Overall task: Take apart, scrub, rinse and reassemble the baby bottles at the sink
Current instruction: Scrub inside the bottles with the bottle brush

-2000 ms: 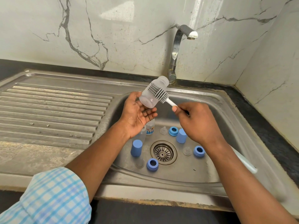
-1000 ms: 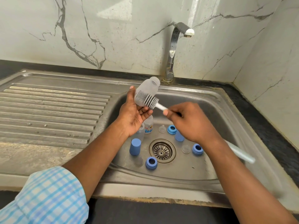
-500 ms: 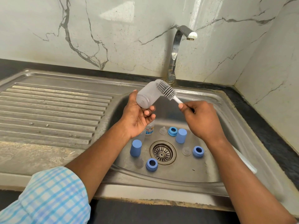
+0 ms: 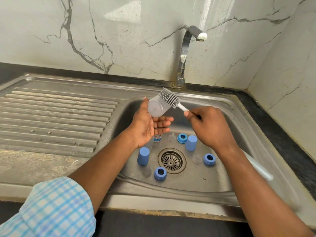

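Over the back left of the sink (image 4: 171, 200) basin, the left hand (image 4: 147, 125) cradles the clear bottle (image 4: 158, 107) on its side between thumb and loosely curved fingers, while the right hand (image 4: 211, 128) pinches the white handle of the brush (image 4: 169, 98), whose grey bristles lie against the bottle's far end.

Steel sink basin (image 4: 222, 182): two blue caps (image 4: 143, 156), three blue rings (image 4: 160, 173), clear teats (image 4: 196, 159) round drain (image 4: 171, 160), below left hand (image 4: 147, 124) and right hand (image 4: 210, 127).
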A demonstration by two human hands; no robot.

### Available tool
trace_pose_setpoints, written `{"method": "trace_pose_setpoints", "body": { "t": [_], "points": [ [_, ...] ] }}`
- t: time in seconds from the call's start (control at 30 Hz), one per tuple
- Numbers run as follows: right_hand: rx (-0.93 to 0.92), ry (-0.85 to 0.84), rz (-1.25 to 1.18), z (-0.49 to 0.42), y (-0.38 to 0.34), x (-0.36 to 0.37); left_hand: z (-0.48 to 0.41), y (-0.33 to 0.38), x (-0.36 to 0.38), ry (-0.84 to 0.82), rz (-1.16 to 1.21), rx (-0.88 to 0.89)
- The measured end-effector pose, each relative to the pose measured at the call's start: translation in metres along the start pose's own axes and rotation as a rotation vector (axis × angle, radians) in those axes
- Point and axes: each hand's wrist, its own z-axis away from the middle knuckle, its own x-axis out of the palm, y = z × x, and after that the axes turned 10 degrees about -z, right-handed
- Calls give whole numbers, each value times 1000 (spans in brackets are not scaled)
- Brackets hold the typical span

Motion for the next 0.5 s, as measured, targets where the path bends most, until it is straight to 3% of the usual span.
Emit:
{"method": "trace_pose_setpoints", "body": {
  "t": [0.1,0.2,0.4,0.5],
  "points": [
    [13,-11,-62,-1,-6,-1,1,3,-3,-99,-54,70],
    [63,2,-71,-1,-5,-7,4,-1,-1,-100,-316,197],
    [136,-30,-68,-2,-5,-11,-7,-8,-15,396,-981,577],
    [154,-55,-16,-2,-1,-11,-8,-6,-18,458,-1047,658]
  ]
}}
